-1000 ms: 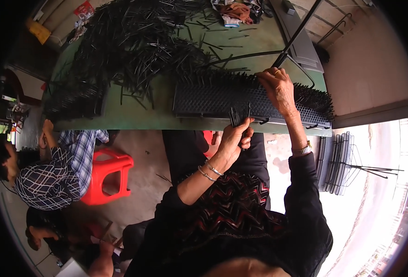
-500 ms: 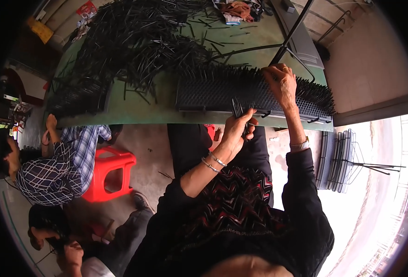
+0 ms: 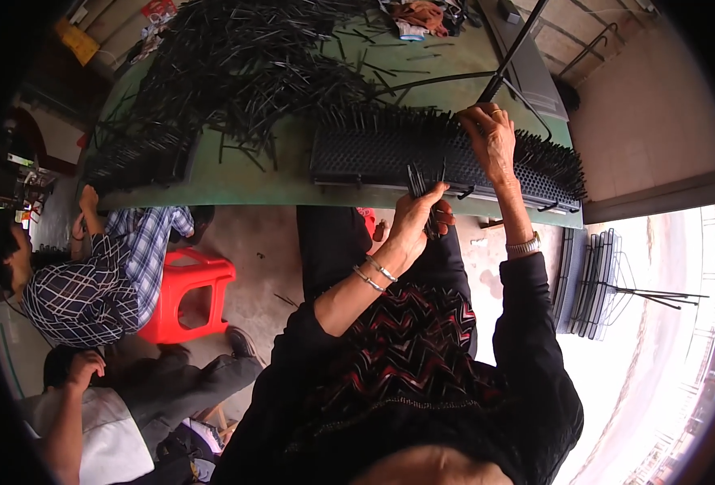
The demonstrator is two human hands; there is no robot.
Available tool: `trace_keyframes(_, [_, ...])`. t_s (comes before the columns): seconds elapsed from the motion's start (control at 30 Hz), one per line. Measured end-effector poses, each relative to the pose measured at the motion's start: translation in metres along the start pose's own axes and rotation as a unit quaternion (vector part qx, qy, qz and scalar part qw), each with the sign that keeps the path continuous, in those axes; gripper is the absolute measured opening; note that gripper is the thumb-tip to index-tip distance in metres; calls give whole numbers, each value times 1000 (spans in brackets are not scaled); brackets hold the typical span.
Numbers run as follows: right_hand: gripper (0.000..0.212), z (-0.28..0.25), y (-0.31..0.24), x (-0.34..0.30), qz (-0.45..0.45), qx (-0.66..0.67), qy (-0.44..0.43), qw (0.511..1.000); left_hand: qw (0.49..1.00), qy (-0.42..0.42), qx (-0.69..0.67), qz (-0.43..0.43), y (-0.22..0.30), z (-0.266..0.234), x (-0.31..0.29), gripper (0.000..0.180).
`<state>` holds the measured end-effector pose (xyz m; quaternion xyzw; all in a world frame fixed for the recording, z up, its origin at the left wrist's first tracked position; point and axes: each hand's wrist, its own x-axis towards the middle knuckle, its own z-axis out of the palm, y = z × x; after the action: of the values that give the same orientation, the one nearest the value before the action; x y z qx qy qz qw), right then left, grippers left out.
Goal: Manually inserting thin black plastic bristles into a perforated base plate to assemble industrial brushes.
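My left hand (image 3: pixel 420 217) is closed round a bundle of thin black sticks (image 3: pixel 416 179), their ends poking up past the fingers just off the table's near edge. Before me on the table lies a long black board full of small holes (image 3: pixel 382 158), with many black sticks standing upright along its far side (image 3: pixel 390 120). Over these upright sticks, right of the board's middle, my right hand (image 3: pixel 491 145) has its fingertips pinched together and pointing down. What is between those fingertips is hidden.
A big heap of loose black sticks (image 3: pixel 236 73) covers the green table's (image 3: pixel 236 182) far left. A dark metal stand (image 3: pixel 499 81) rises behind my right hand. Cloths (image 3: pixel 422 16) lie at the back. People sit at the left near a red stool (image 3: pixel 188 299); wire racks (image 3: pixel 596 283) stand at the right.
My right hand stays over the upright sticks, its fingers slightly shifted. My left hand keeps its bundle. At the lower left a person has shifted and a raised hand now shows.
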<state>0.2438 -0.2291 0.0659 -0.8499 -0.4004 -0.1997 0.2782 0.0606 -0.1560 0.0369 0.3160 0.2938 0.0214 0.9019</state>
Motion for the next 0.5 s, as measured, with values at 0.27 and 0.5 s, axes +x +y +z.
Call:
trace_keyframes(0.27, [18,-5,0,-5,-64,-29,-3,998,1000,11,-6,-21,-4,5,0,29])
trace_keyframes(0.5, [26,-4,1,-15,-59,-112,9,992,999,-28,-14,-42,1,7,4,34])
